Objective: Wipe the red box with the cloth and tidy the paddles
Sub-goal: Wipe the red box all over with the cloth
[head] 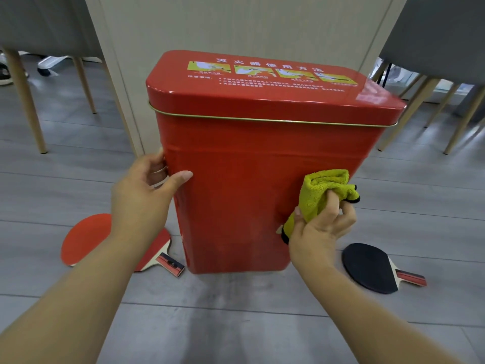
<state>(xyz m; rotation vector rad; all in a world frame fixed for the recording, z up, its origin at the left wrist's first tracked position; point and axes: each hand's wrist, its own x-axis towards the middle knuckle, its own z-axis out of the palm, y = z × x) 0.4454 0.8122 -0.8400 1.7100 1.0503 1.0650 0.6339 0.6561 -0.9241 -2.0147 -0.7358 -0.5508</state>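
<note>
Red box (249,166) mid-wipe: right hand (320,229) clutches cloth (325,190), left hand (141,190) grips its left edge, red paddle (84,237) and black paddle (367,266) untidied.

The tall red metal box (236,179) filled the centre of the frame and blocked the way to the pale wall panel (236,27) just behind it. The left hand (147,185) gripped its left edge; the right hand (322,227) held a bunched yellow cloth (322,187) against its front, at right. Across the bottom the grey plank floor (236,316) lay open. A red-faced paddle (86,237) lay at lower left just beside the box's base, a black-faced paddle (367,266) at lower right, apart from it. At both upper sides stood wooden chair legs (25,101).
</note>
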